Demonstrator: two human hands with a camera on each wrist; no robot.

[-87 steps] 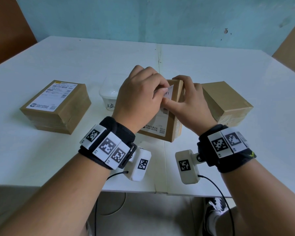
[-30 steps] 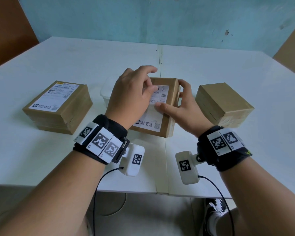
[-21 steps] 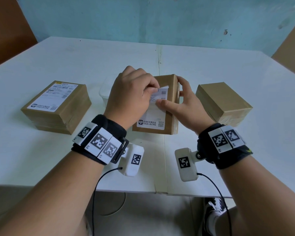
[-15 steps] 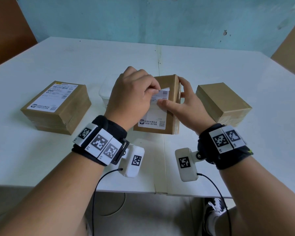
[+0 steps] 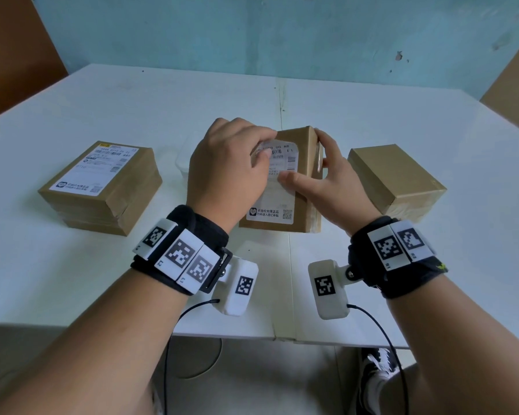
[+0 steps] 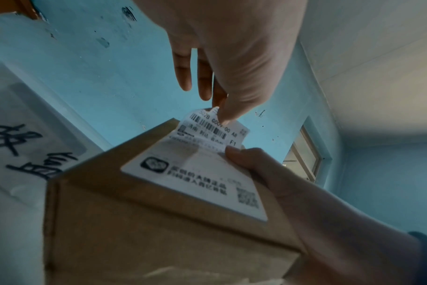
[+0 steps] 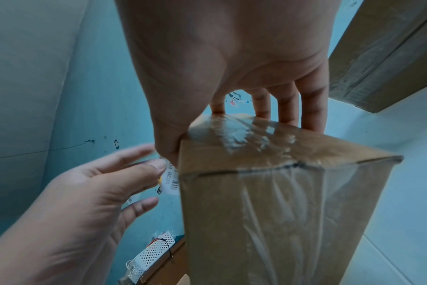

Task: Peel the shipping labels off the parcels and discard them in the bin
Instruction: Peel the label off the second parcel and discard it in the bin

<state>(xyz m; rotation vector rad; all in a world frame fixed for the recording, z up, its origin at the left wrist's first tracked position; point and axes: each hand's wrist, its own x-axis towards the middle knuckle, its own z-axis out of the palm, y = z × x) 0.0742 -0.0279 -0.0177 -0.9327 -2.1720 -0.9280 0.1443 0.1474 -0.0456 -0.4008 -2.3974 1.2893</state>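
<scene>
A brown parcel (image 5: 304, 199) stands tilted up at the table's middle. Its white shipping label (image 5: 277, 190) is stuck along the lower part, and the top strip is lifted off the cardboard (image 6: 207, 131). My left hand (image 5: 259, 152) pinches that loose top edge between thumb and fingers (image 6: 226, 112). My right hand (image 5: 330, 175) grips the parcel, thumb (image 6: 234, 154) pressed on the label and fingers (image 7: 288, 108) round the taped right side. The clear plastic bin (image 5: 182, 161) is mostly hidden behind my left hand.
A second parcel (image 5: 126, 199) with a label (image 5: 93, 169) on top lies at the left. A bare brown parcel (image 5: 393, 178) lies at the right, close to my right hand. The white table (image 5: 282, 85) runs back to a blue wall.
Over the last second the parcel has tipped up towards me. My left fingers have pulled the label's top edge off the cardboard. My right thumb stays pressed on the label.
</scene>
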